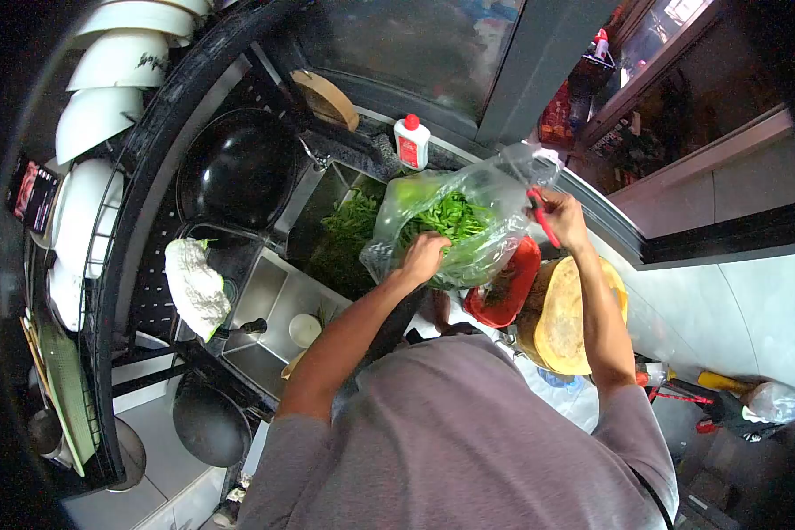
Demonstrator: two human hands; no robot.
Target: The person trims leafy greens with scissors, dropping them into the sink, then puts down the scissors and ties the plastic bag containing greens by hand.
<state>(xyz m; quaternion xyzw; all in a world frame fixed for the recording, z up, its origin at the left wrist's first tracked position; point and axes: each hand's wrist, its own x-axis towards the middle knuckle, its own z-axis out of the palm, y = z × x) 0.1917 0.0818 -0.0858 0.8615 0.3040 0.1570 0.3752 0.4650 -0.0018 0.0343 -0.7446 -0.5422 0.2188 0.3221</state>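
Observation:
A clear plastic bag [389,231] full of leafy greens [455,215] lies open in front of me, over the sink's right side. My left hand [422,258] is at the bag's near side, its fingers closed on some of the greens; the fingertips are partly hidden among leaves. My right hand [561,218], right of the bag, is wrapped around a red-handled tool [543,221] whose kind I cannot make out. More greens [352,225] lie in the dark sink basin to the left of the bag.
A red basin [514,287] and a yellow-rimmed container [567,318] stand below my right arm. A white bottle [412,143] with a red cap stands behind the bag. At left are a steel sink [258,296], a white cloth [196,287], a black wok [238,168] and stacked bowls [119,60].

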